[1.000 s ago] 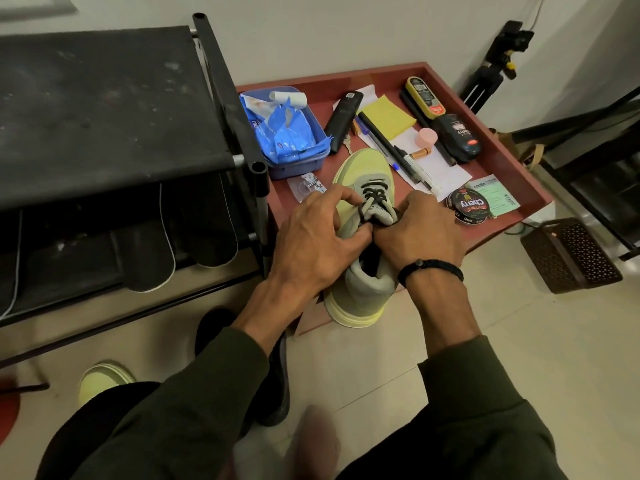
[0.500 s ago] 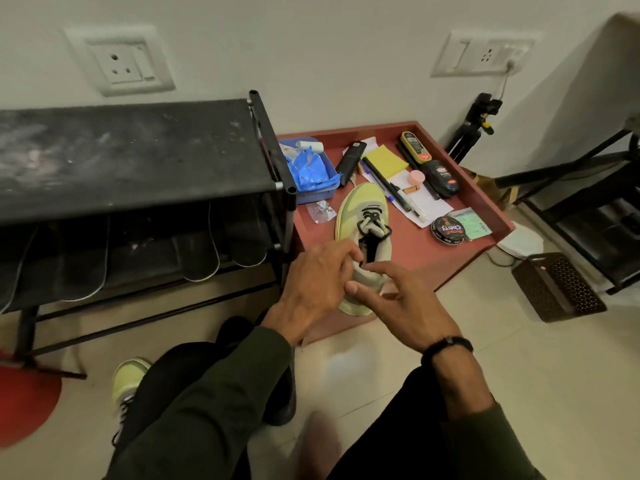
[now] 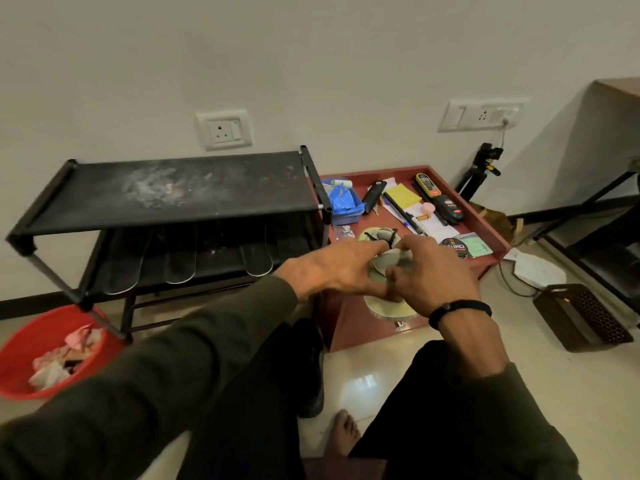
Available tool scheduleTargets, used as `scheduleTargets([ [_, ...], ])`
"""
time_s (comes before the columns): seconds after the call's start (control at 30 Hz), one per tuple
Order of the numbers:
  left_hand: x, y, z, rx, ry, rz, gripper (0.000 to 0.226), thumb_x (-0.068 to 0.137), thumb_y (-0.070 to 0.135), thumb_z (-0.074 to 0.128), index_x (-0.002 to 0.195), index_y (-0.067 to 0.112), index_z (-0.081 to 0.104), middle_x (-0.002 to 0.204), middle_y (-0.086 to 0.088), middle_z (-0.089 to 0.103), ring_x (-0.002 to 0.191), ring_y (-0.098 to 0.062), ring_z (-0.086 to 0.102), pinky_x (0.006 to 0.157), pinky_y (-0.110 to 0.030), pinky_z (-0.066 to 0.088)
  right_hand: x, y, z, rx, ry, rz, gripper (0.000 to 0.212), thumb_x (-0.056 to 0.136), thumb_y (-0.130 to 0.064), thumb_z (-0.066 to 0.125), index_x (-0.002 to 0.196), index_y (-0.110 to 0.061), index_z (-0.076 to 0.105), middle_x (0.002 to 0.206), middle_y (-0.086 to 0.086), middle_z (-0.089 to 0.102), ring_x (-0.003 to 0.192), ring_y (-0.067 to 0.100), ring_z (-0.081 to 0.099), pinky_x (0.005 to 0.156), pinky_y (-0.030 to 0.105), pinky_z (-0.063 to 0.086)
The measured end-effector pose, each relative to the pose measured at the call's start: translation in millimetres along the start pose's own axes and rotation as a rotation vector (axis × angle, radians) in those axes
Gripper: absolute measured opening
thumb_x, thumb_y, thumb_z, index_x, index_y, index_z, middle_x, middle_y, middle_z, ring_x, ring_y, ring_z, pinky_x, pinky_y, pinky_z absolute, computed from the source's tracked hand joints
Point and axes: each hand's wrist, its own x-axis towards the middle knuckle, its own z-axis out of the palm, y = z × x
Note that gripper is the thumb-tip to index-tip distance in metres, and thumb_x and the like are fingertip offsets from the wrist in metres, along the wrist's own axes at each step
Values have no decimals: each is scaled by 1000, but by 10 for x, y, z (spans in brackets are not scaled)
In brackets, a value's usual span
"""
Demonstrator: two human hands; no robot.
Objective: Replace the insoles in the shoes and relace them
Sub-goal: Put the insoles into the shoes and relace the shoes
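Note:
A pale yellow-green shoe (image 3: 389,306) lies on the low red table (image 3: 408,174), heel towards me, with a black lace (image 3: 379,234) across its top. My left hand (image 3: 332,268) reaches over it with straight fingers, the fingertips at the lace. My right hand (image 3: 433,275) hovers over the shoe's collar with loosely bent fingers and holds nothing that I can make out. Both hands are blurred. Several dark insoles (image 3: 180,258) lean on the lower shelf of the black shoe rack (image 3: 180,192).
On the red table lie a blue box (image 3: 343,206), pens, papers and a polish tin (image 3: 453,245). A red tub (image 3: 20,348) sits on the floor at left, a brown basket (image 3: 581,317) at right, a tripod (image 3: 481,168) by the wall.
My hands have let go of the lace and shoe tongue and opened. My head has lifted and pulled back, so the wall, sockets and red tub came into view.

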Motion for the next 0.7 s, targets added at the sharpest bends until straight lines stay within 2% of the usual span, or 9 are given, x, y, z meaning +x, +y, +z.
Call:
scheduleTargets([
  [0.1, -379, 94, -362, 115, 66, 7, 43, 87, 52, 70, 117, 24, 58, 88, 12, 59, 78, -12, 58, 66, -23, 44, -218, -230, -215, 83, -2, -131, 20, 86, -27, 68, 106, -26, 63, 92, -1, 62, 85, 22, 58, 67, 31, 41],
  [0.17, -686, 90, -568, 178, 70, -28, 53, 86, 59, 67, 128, 29, 58, 90, 15, 61, 75, -7, 57, 66, -24, 44, -319, -434, -262, 139, -35, -223, 22, 88, -31, 68, 109, -25, 64, 96, 0, 66, 87, 21, 61, 67, 32, 42],
  [0.27, -1188, -33, -756, 231, 59, -125, 69, 74, 77, 58, 129, 35, 59, 99, 13, 69, 81, -8, 64, 73, -32, 53, -391, -780, -162, 175, -111, -348, 31, 90, -36, 67, 118, -24, 62, 107, 0, 68, 94, 21, 64, 77, 38, 52],
  [0.33, -1575, -163, -830, 201, 80, -206, 73, 65, 83, 52, 123, 39, 60, 95, 16, 70, 78, -3, 65, 70, -29, 54, -453, -1061, -17, 207, -154, -423, 31, 91, -39, 66, 119, -26, 61, 111, 0, 68, 98, 22, 65, 84, 44, 55],
  [0.47, -2308, -498, -883, 163, 85, -360, 58, 70, 78, 59, 115, 41, 61, 91, 19, 67, 78, -1, 64, 67, -24, 49, -624, -1606, 357, 232, -252, -550, 36, 93, -42, 64, 126, -29, 57, 115, 0, 66, 101, 21, 65, 86, 45, 56],
  [0.57, -2823, -784, -729, 103, 80, -450, 53, 69, 76, 61, 110, 42, 62, 88, 19, 68, 77, -1, 64, 69, -27, 51, -761, -1939, 716, 206, -406, -631, 41, 93, -39, 66, 131, -31, 54, 112, -1, 67, 100, 20, 65, 81, 37, 55],
  [0.7, -3406, -1265, -285, 59, 104, -558, 39, 76, 65, 73, 107, 44, 59, 89, 19, 65, 79, -3, 63, 68, -27, 51, -898, -2286, 1305, 125, -618, -676, 45, 88, -31, 69, 131, -31, 56, 109, -1, 67, 100, 21, 64, 85, 38, 54],
])
